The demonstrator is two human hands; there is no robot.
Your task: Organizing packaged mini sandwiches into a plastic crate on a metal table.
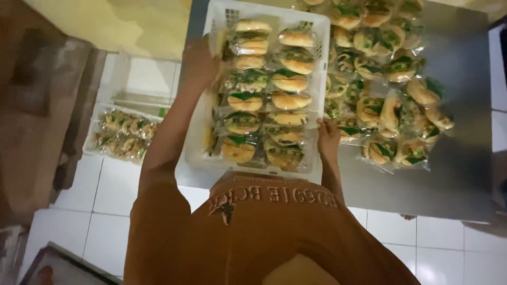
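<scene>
A white plastic crate (315,24) sits on the metal table (459,158), filled with two rows of round buns in clear wrappers (289,82). My left hand (199,66) grips the crate's far left wall. My right hand (327,138) holds the crate's right rim near the front corner. Both arms reach out over an orange shirt (253,237).
A loose heap of wrapped buns (393,100) lies on the table to the right of the crate. On the white tiled floor (111,211) at the left stands another white crate (92,145) with wrapped buns. A dark tray corner (58,266) shows at bottom left.
</scene>
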